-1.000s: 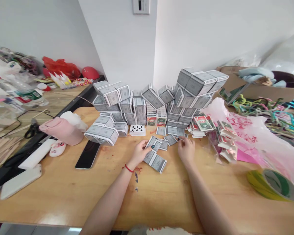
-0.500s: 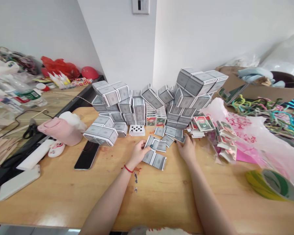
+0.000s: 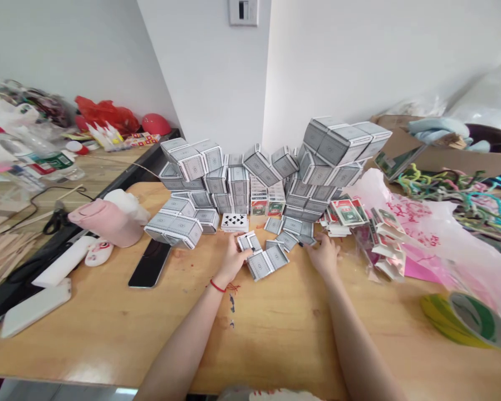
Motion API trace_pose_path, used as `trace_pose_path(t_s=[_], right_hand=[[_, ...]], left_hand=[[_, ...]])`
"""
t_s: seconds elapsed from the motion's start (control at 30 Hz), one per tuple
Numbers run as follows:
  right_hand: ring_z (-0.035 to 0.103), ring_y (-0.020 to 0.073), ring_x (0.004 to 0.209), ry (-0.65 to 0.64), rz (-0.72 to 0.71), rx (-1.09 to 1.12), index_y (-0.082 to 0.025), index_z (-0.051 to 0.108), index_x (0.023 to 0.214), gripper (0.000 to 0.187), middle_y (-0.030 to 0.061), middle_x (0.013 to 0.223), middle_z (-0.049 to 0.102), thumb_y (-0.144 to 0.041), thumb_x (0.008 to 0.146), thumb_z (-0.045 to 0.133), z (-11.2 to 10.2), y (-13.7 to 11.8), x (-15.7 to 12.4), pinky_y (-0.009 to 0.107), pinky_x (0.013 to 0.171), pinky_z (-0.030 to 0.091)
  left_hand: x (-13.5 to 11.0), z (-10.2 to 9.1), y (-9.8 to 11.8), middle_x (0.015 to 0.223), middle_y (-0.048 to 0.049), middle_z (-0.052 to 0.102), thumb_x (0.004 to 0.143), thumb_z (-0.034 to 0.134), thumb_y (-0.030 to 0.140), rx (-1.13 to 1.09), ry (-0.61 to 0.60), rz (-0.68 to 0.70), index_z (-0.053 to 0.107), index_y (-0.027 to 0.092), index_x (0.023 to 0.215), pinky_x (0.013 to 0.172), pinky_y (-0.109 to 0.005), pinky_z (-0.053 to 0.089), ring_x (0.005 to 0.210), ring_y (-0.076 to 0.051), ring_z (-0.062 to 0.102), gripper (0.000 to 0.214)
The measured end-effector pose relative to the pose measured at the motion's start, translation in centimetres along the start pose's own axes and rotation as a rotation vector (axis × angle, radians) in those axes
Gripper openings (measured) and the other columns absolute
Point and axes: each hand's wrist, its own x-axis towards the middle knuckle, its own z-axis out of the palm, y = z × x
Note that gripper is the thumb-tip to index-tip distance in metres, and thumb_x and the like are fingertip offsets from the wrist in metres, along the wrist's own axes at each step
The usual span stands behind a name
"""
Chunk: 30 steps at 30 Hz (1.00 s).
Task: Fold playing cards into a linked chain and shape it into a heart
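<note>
My left hand (image 3: pixel 232 260) is closed on a small folded playing card (image 3: pixel 249 241) with a grey patterned back, thumb on top. Just beyond the thumb, a joined pair of folded cards (image 3: pixel 269 262) lies tilted on the table. My right hand (image 3: pixel 323 256) rests on the table with its fingers apart, the index fingertip at the edge of the loose folded cards (image 3: pixel 297 227). Behind these stand stacked blocks (image 3: pixel 192 167) of folded cards on the left and a taller stack (image 3: pixel 336 142) on the right. A deck (image 3: pixel 234 222) lies face up, showing a spade card.
On the left are a black phone (image 3: pixel 150 263), a pink roll (image 3: pixel 108 221) and a white box-like thing (image 3: pixel 37 308). Opened card boxes (image 3: pixel 346 213), a plastic bag (image 3: pixel 421 223) and a tape roll (image 3: pixel 463 318) lie to the right. A wall (image 3: pixel 209 83) rises behind.
My left hand has moved slightly left, bringing the small folded card with it. The joined pair has turned and shifted up and right. My right hand has moved slightly, its fingers spreading more.
</note>
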Motion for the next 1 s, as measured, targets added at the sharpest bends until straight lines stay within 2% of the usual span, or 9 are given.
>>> trace_pose_path(t_s=[0.1, 0.27, 0.47, 0.57, 0.67, 0.77, 0.87, 0.93, 1.0], right_hand=[[0.046, 0.0302, 0.090, -0.020, -0.013, -0.002, -0.018, 0.058, 0.094, 0.047, 0.0124, 0.090, 0.059, -0.051, 0.061, 0.057, -0.1, 0.2, 0.1, 0.042, 0.075, 0.029], [0.049, 0.0279, 0.081, -0.109, -0.035, -0.021, -0.019, 0.062, 0.085, 0.046, 0.0104, 0.081, 0.060, -0.053, 0.055, 0.060, -0.7, 0.1, 0.0, 0.039, 0.071, 0.031], [0.049, 0.0284, 0.081, -0.193, -0.042, 0.006, -0.020, 0.061, 0.074, 0.035, 0.0075, 0.075, 0.060, -0.048, 0.054, 0.062, -1.9, 0.0, -0.3, 0.036, 0.066, 0.033], [0.051, 0.0216, 0.069, -0.292, -0.098, 0.236, -0.019, 0.059, 0.071, 0.027, 0.0030, 0.064, 0.059, -0.045, 0.065, 0.054, -2.3, 0.0, -0.4, 0.030, 0.061, 0.035], [0.052, 0.0172, 0.060, -0.320, -0.098, 0.593, -0.018, 0.059, 0.078, 0.031, 0.0025, 0.066, 0.059, -0.046, 0.070, 0.050, -2.4, -0.4, -0.7, 0.028, 0.057, 0.039], [0.057, 0.0183, 0.062, -0.394, -0.031, 0.945, -0.018, 0.057, 0.099, 0.041, 0.0052, 0.077, 0.063, -0.047, 0.071, 0.052, -2.7, -1.7, -1.5, 0.030, 0.054, 0.044], [0.059, 0.0184, 0.055, -0.568, 0.029, 1.142, -0.019, 0.050, 0.114, 0.050, 0.0044, 0.071, 0.064, -0.047, 0.072, 0.052, -3.0, -3.3, -2.6, 0.029, 0.045, 0.046], [0.062, 0.0208, 0.069, -0.615, 0.004, 1.234, -0.021, 0.053, 0.113, 0.047, 0.0059, 0.082, 0.065, -0.045, 0.073, 0.053, -3.2, -4.2, -3.3, 0.033, 0.052, 0.050], [0.062, 0.0221, 0.081, -0.654, -0.061, 1.272, -0.022, 0.057, 0.110, 0.042, 0.0066, 0.094, 0.065, -0.044, 0.074, 0.054, -3.3, -5.0, -3.8, 0.040, 0.069, 0.051]], left_hand=[[-0.3, 0.0, 0.6, 0.093, -0.0015, 0.057, 0.063, 0.053, 0.011, 0.080, -0.038, 0.055, 0.036, 0.022, 0.119, 0.066, -0.023, 0.045, 0.078, -0.013, 0.055, 0.059], [-0.1, -0.1, 0.3, 0.104, -0.0053, 0.055, 0.064, 0.056, 0.014, 0.085, -0.045, 0.088, 0.046, 0.019, 0.110, 0.073, -0.027, 0.045, 0.089, -0.016, 0.055, 0.047], [0.3, -0.2, -0.8, 0.104, -0.0047, 0.054, 0.067, 0.057, 0.016, 0.020, 0.002, 0.114, 0.037, 0.021, 0.114, 0.077, -0.028, 0.045, 0.091, -0.014, 0.055, 0.051], [0.5, -0.2, -1.0, 0.106, -0.0049, 0.052, 0.070, 0.054, 0.017, 0.018, 0.087, 0.147, 0.026, 0.024, 0.122, 0.080, -0.028, 0.044, 0.092, -0.014, 0.055, 0.060], [0.7, -0.1, -1.2, 0.111, -0.0061, 0.050, 0.071, 0.052, 0.017, 0.030, 0.170, 0.168, 0.021, 0.025, 0.124, 0.081, -0.027, 0.044, 0.095, -0.013, 0.054, 0.062], [0.9, -0.2, -1.4, 0.111, -0.0062, 0.050, 0.071, 0.051, 0.018, 0.013, 0.214, 0.135, 0.029, 0.024, 0.120, 0.077, -0.026, 0.045, 0.093, -0.014, 0.055, 0.054], [1.1, -0.2, -1.5, 0.106, -0.0051, 0.053, 0.068, 0.054, 0.017, -0.080, 0.266, 0.090, 0.038, 0.023, 0.113, 0.071, -0.025, 0.047, 0.088, -0.013, 0.055, 0.047], [1.1, -0.1, -1.5, 0.103, -0.0041, 0.055, 0.066, 0.057, 0.017, -0.187, 0.309, 0.074, 0.041, 0.023, 0.109, 0.066, -0.023, 0.047, 0.084, -0.013, 0.056, 0.046], [1.2, 0.0, -1.3, 0.099, -0.0030, 0.056, 0.063, 0.059, 0.016, -0.302, 0.351, 0.050, 0.043, 0.023, 0.105, 0.061, -0.021, 0.046, 0.078, -0.012, 0.057, 0.046]])
